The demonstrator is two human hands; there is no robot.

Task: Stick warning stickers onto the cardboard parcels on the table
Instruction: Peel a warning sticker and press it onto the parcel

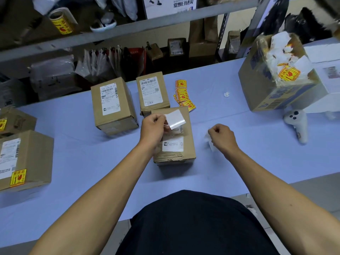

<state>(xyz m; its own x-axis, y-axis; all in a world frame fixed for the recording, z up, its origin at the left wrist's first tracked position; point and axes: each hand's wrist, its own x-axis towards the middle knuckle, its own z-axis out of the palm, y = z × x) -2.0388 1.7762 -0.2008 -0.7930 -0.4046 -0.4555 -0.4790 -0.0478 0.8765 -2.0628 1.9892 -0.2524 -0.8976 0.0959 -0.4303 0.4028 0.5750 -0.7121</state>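
left hand pinches a sticker right over the parcel, long axis running away from the table's near edge, right hand fisted on backing scrap beside it.

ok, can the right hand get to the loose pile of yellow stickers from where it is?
Probably yes. The yellow stickers lie on open table beyond the right hand, nothing between. But that hand is closed on crumpled white paper, so it'd need to drop that first.

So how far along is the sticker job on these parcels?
Done: the parcel at left carries a yellow warning sticker. In hand: the left hand pinches a white-backed sticker over the near parcel; the right hand grips crumpled backing. Left: two labelled parcels behind show none.
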